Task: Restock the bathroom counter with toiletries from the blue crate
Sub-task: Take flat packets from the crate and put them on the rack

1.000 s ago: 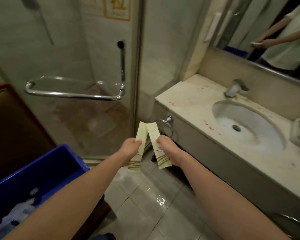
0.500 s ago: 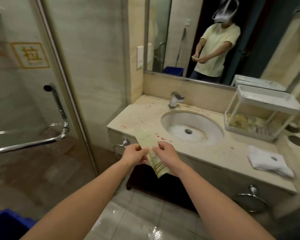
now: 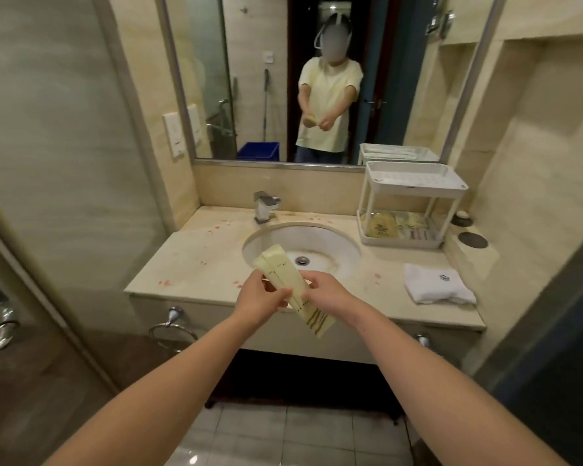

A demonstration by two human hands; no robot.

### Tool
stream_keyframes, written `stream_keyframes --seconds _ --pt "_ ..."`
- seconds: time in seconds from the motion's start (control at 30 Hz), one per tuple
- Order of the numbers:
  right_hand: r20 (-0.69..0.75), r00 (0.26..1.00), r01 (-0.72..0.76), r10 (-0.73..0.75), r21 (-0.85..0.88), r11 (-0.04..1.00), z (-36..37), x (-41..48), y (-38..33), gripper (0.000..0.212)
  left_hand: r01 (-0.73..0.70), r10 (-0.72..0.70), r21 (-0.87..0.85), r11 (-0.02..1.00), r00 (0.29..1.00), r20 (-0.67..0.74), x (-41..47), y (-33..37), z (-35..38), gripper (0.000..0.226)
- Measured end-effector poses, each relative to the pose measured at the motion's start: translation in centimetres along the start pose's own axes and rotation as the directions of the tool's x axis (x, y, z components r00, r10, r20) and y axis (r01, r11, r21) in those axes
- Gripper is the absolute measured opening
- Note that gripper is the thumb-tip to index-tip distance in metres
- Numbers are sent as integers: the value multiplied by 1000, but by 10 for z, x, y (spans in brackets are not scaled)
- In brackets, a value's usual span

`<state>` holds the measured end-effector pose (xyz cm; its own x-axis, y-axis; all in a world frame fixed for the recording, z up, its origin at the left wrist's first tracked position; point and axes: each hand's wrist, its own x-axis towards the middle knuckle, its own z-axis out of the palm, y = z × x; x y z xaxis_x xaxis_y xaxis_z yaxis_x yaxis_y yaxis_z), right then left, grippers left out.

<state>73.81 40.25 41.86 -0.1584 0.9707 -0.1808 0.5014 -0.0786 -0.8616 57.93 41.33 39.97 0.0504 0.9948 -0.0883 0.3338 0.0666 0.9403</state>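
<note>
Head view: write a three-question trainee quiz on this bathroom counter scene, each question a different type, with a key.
1. True or false: the left hand and right hand both hold the cream packets.
2. The folded towel lies on the counter: A) left of the sink, B) right of the sink, C) in the sink.
3. Which tier of the white rack holds toiletries?
Key: 1 true; 2 B; 3 the lower tier.

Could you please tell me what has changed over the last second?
The person turned to face the counter. The packets, held apart a second ago, one per hand, now overlap in one stack in front of the sink, gripped by the left hand and right hand. Unchanged: both hands hold them; none set down.
</note>
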Motion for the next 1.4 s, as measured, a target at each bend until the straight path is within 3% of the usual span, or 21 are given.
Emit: stream_keyframes --seconds 0.13,0.23,0.3,0.37,0.47,0.53,0.67,0.93,1.1,1.4 --pt "-87 996 1 -5 -45 999 -37 8 7 57 -95 94 87 992 996 7 26 16 27 54" --pt "-147 989 -28 13 -101 994 -66 23 15 58 -174 168 160 972 984 52 50 26 45 99" --pt "-159 986 -69 42 -169 983 -86 34 21 56 -261 254 300 918 965 63 67 33 57 114" --pt "-168 983 -112 71 -244 963 -108 45 25 54 -407 417 460 789 905 85 90 38 70 108" --pt "-190 975 -175 116 -334 926 -141 62 27 51 -656 633 533 534 728 262 130 50 87 85" --pt "-197 970 -205 139 -367 907 -163 75 27 44 -751 659 543 375 628 414 159 60 100 71" --pt "-207 965 -237 162 -417 878 -208 102 23 38 -791 602 555 259 581 548 204 92 129 51" --pt "-291 940 -301 177 -469 830 -271 147 34 28 -791 538 527 312 604 588 280 134 171 39" --pt "-379 918 -332 120 -564 756 -307 164 41 37 -786 536 505 356 615 579 316 164 199 34" --pt "-369 906 -191 -209 -795 575 -391 226 48 24 -750 609 579 321 631 480 394 226 241 28"
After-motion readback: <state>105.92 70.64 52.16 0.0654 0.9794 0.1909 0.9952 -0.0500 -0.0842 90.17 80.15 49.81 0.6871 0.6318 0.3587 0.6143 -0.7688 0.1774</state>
